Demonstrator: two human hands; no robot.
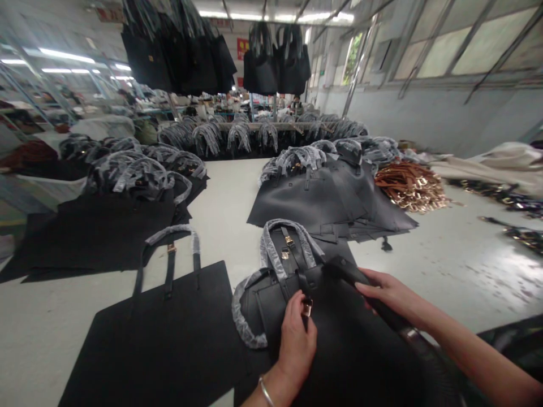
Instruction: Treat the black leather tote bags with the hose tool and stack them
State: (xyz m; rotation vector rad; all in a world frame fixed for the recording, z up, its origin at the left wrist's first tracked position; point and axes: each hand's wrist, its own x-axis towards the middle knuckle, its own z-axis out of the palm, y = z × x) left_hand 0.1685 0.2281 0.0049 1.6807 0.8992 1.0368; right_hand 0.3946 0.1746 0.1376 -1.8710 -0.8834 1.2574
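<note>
In the lower centre of the frame, the left hand (298,338) is mostly closed, its fingers curled and the thumb bent in towards them, pinching a gold-coloured clasp (307,307) at the top of a black handbag (352,339). A silver-coloured bangle (266,391) circles that wrist. At the lower right, the right hand (384,291) is closed around a long black object (348,271), thumb lying along its upper side; what kind of object it is, I cannot tell. Its far end sits over the handbag's upper edge.

The handbag lies flat on the pale surface (220,209), filling the lower centre and reaching towards the lower right. Plastic-wrapped handles (249,333) loop out just left of the left hand, and more stand above it. At the lower left lies a second black handbag (161,333), its wrapped handle upright. A pile of black handbags (314,195) lies right of centre, beside brown straps (403,183) with gold-coloured hardware.
</note>
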